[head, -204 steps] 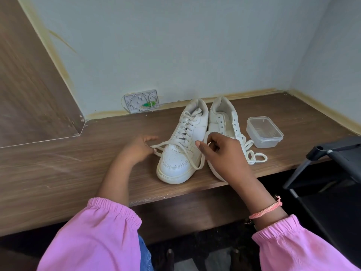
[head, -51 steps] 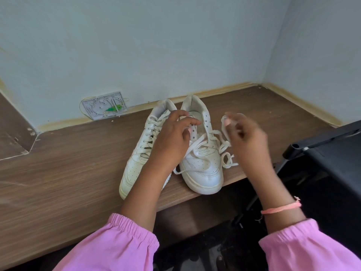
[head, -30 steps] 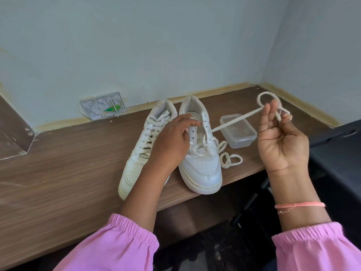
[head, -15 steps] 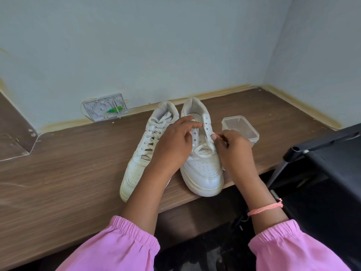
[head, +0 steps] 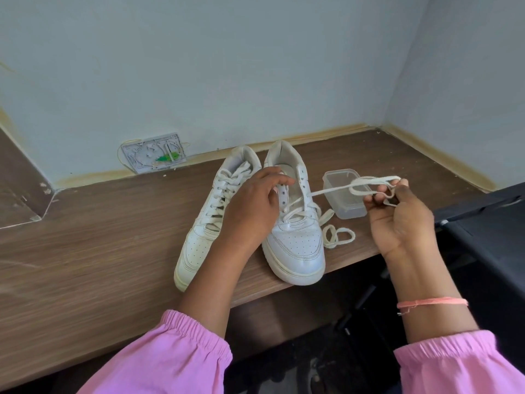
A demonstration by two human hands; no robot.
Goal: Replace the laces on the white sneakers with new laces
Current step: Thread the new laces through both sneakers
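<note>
My left hand (head: 252, 206) grips the right sneaker (head: 295, 240) at its tongue so it won't slide; my right hand (head: 397, 214), at three o'clock, pinches the old lace (head: 332, 189), drawing it taut from the eyelets
</note>
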